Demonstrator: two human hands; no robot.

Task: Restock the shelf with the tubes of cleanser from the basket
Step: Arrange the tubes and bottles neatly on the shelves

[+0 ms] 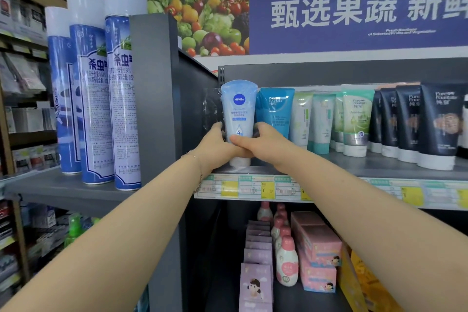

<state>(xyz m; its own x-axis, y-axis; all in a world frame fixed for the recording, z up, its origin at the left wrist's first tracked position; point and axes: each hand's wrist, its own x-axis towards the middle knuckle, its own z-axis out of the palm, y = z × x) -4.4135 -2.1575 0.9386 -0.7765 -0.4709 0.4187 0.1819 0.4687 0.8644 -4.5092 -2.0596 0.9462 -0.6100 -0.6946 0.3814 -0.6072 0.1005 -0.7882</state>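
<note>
Left hand (215,143) and right hand (255,140) grip a pale-blue plastic cleanser tube (238,111), cap-down on the grey metal shelf (379,167).

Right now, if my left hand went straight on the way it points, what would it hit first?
Your left hand, gripping the light blue tube, would probably meet the crinkled clear plastic by the dark side panel first; depth there is hard to judge.

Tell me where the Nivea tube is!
Head view: the Nivea tube stands at the shelf's left end, gripped by left hand and right hand, beside a darker blue tube.
</note>
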